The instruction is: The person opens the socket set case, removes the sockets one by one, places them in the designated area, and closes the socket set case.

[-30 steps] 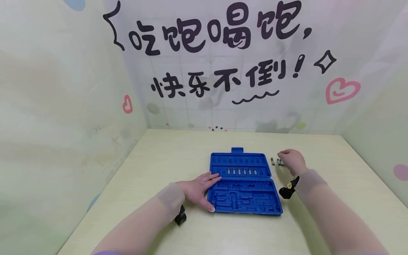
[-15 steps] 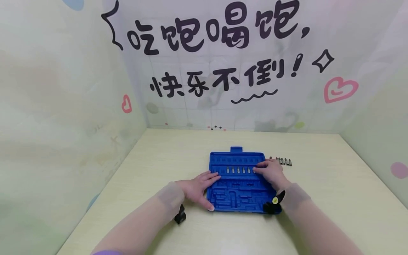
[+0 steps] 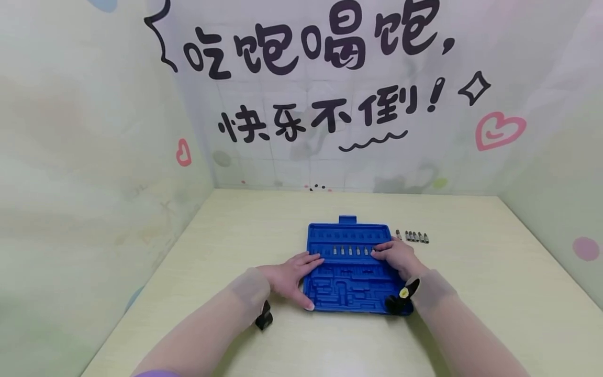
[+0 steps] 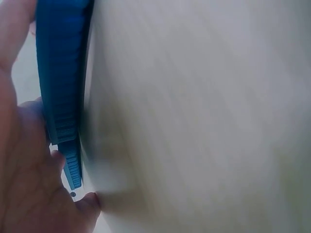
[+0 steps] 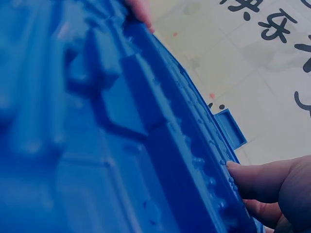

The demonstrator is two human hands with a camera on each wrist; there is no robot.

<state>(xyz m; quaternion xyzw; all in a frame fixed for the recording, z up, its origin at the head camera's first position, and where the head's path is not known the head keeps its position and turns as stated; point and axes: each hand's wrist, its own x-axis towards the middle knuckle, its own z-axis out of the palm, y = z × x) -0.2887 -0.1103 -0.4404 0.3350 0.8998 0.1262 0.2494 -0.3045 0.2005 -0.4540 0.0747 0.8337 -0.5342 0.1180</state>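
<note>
An open blue case [image 3: 353,287] lies on the table, its inside showing several small metal bits [image 3: 350,250] in a row. My left hand [image 3: 289,277] rests on the case's left side, fingers spread over the edge; in the left wrist view the hand [image 4: 36,170] lies along the case's side [image 4: 63,73]. With thumb and fingertips my right hand [image 3: 400,256] pinches the rightmost bit of the row, which is mostly hidden. In the right wrist view the right thumb [image 5: 262,179] meets the blue moulding [image 5: 160,141]; no bit can be made out there.
Several loose bits [image 3: 414,236] stand or lie on the table [image 3: 245,225] just right of the case's far part, close beyond my right hand. A patterned backdrop [image 3: 282,173] with black writing closes off the back and sides.
From the loose bits on the right, my right hand has moved left and towards me to the end of the row in the case. The left hand has stayed in place.
</note>
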